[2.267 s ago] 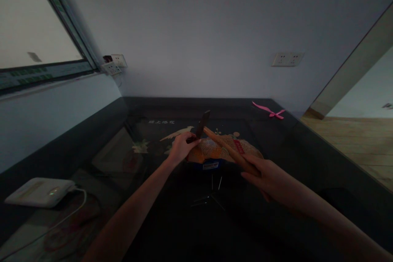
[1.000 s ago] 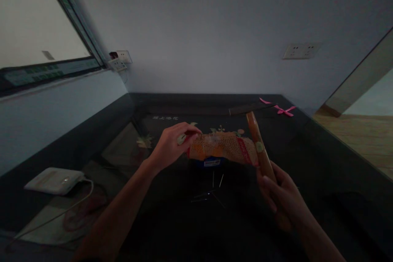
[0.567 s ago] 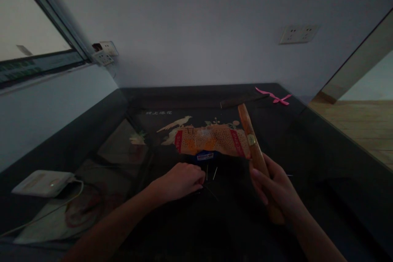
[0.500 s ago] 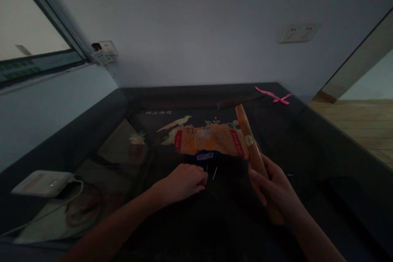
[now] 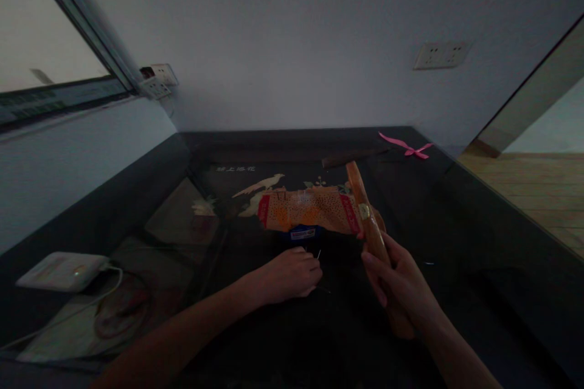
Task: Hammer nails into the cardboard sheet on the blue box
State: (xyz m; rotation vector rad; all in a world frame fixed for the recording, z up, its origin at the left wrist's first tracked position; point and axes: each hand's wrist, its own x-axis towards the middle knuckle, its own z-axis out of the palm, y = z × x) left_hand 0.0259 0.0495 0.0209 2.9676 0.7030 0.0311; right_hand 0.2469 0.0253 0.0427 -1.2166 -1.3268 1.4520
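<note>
A hammer with a wooden handle (image 5: 357,185) is gripped in my right hand (image 5: 401,276), its dark metal head (image 5: 340,158) turned toward the wall. My left hand (image 5: 294,273) rests on the dark glossy tabletop with its fingers curled together; whatever they hold, if anything, is hidden. Just beyond its fingertips shows a thin shiny nail-like piece (image 5: 319,254). Farther off lies a tan dotted, crinkled strip (image 5: 296,206) with red bands at both ends, and thin dark pins seem to stand near its left end. Partly beneath it sits a small blue packet (image 5: 302,234).
A pink ribbon (image 5: 410,151) lies at the far right corner of the table (image 5: 255,140). At left is a white device (image 5: 64,270) with a cable. A dark flat object (image 5: 515,310) is at right. Walls with sockets (image 5: 440,55) bound the back.
My left hand has slid a little to the right, over where thin metal pieces lay. The hammer in my right hand has shifted slightly left and down.
</note>
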